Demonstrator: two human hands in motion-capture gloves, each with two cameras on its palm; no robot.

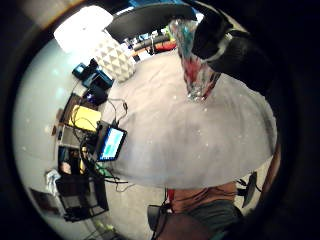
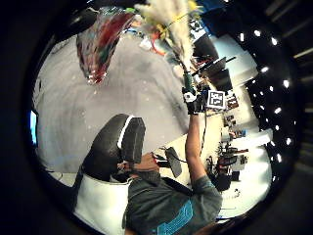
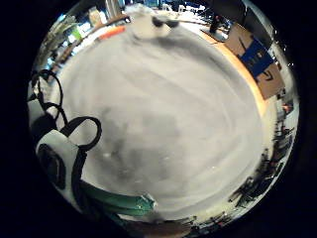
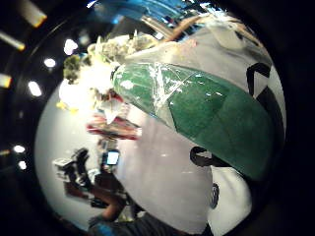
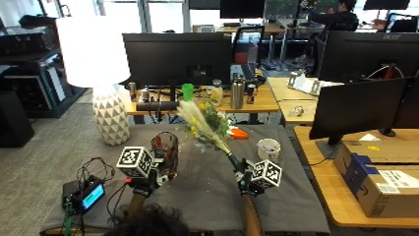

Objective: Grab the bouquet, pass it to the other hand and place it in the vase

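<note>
Dried bouquet of pale plumes, green-wrapped stems (image 5: 208,125) aloft at 2 o'clock from streaked clear glass vase (image 5: 165,150).
Right hand (image 5: 247,183) curled round wrapped stems; left hand (image 5: 145,183) beside vase, finger state unclear. Probably light, top-heavy, brittle plumes, slippery wrap: best gripped low on stems.

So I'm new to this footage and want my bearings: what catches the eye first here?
The bouquet stands out, raised above the grey table with its green-wrapped stems gripped by the right hand. Just to its left, the left hand is at the colourful glass vase. A white lamp glows at the table's far left corner.
</note>
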